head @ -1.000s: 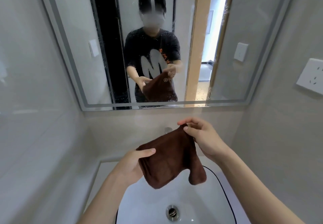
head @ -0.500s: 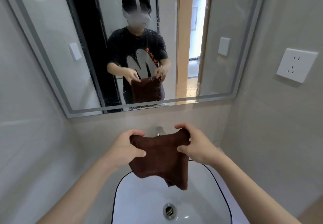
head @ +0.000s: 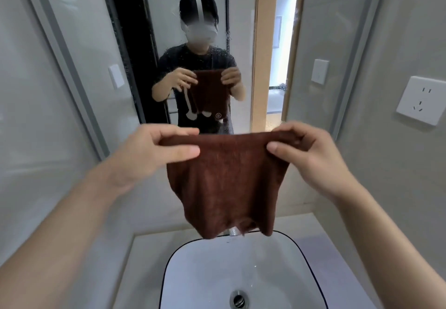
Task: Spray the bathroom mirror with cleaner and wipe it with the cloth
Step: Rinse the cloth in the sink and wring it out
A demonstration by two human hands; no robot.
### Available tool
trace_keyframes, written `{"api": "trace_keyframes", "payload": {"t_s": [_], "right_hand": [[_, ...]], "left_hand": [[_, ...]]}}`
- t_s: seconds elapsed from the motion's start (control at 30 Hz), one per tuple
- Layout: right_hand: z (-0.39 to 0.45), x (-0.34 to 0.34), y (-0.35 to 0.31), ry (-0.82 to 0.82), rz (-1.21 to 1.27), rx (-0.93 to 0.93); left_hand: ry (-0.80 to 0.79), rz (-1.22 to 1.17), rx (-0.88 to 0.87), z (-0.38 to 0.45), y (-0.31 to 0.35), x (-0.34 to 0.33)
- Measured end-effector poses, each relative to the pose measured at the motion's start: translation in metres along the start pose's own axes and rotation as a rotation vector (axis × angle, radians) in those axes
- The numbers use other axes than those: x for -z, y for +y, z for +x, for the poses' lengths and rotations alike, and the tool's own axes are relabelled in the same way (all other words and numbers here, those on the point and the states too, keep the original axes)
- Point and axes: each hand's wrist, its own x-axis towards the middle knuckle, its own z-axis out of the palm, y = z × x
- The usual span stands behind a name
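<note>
Raised since a moment ago, my left hand [head: 147,154] and right hand [head: 311,154] pinch the cloth's [head: 226,183] top corners at nine and three o'clock, spreading it flat, apparently for wiping the droplet-flecked mirror [head: 84,43] at twelve.

Below us a white basin with a dark rim [head: 169,260], our view down onto its metal drain [head: 237,299], a white wall socket [head: 421,100] on our right, grey tiled walls [head: 31,154] around us.

Both hands raised, left [head: 154,154] and right [head: 311,156], thumbs and forefingers pinched.
</note>
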Motion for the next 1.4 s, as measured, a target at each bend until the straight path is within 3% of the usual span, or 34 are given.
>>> {"api": "trace_keyframes", "payload": {"t_s": [0.13, 0.27, 0.37, 0.57, 0.83, 0.97, 1.1, 1.23, 1.33, 1.4], "right_hand": [[0.015, -0.010, -0.016, -0.013, -0.082, 0.086], [0.017, -0.042, 0.030, -0.040, -0.209, -0.034], [0.002, -0.079, 0.077, -0.082, -0.192, -0.198], [-0.031, -0.163, 0.142, -0.270, -0.139, -0.387], [-0.080, -0.263, 0.189, -0.587, 0.000, -0.615], [-0.093, -0.304, 0.220, -0.705, -0.019, -0.742], [-0.109, -0.332, 0.254, -0.754, -0.325, -0.691], [-0.130, -0.330, 0.260, -0.813, -0.424, -0.603], [-0.150, -0.323, 0.253, -0.844, -0.444, -0.532], [-0.161, -0.320, 0.244, -0.825, -0.455, -0.478]], "left_hand": [[0.025, -0.342, 0.025, 0.003, -0.005, 0.004], [0.044, -0.446, 0.205, -0.004, -0.068, -0.003], [0.123, -0.323, 0.325, -0.019, -0.124, -0.003], [0.354, -0.089, 0.398, -0.077, -0.208, 0.021], [0.437, 0.364, 0.624, -0.169, -0.275, 0.052], [0.399, 0.475, 0.758, -0.192, -0.307, 0.055], [0.356, 0.585, 0.837, -0.195, -0.335, 0.043], [0.308, 0.545, 0.824, -0.199, -0.349, 0.024], [0.203, 0.542, 0.849, -0.218, -0.369, -0.004], [0.044, 0.560, 0.905, -0.231, -0.388, -0.029]]}}
